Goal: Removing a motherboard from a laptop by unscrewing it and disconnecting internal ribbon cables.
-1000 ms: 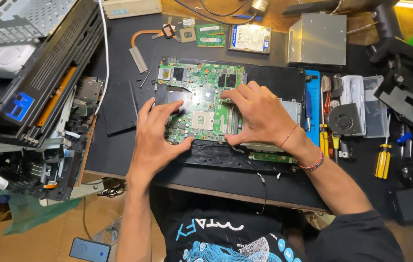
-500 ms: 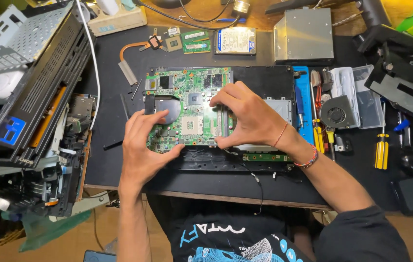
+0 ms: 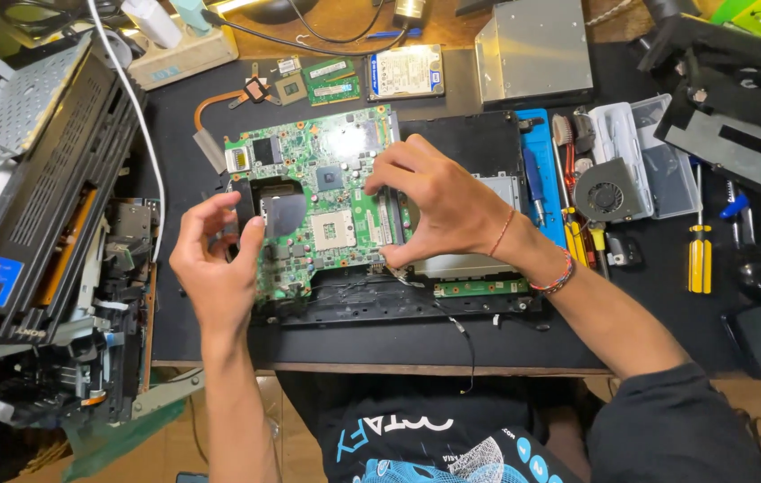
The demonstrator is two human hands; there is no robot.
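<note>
A green laptop motherboard (image 3: pixel 327 179) is lifted and tilted above a black laptop base (image 3: pixel 398 300) on a dark mat. My left hand (image 3: pixel 215 259) grips the board's left edge, fingers curled around it. Along the board's right edge, my right hand (image 3: pixel 439 206) pinches it with thumb underneath and fingers on top. A thin cable (image 3: pixel 461 344) trails from the base toward me.
A copper heat pipe (image 3: pixel 219 112), memory sticks (image 3: pixel 331 80), a hard drive (image 3: pixel 405 70) and a metal drive box (image 3: pixel 532 49) lie at the back. A fan (image 3: pixel 608 192), blue tool case (image 3: pixel 541 170) and screwdrivers (image 3: pixel 696 255) sit right. Stripped computer cases (image 3: pixel 32 224) crowd the left.
Both hands have raised the motherboard off the laptop base and shifted it left and away from me; my left hand moved from on top of the board to its left edge.
</note>
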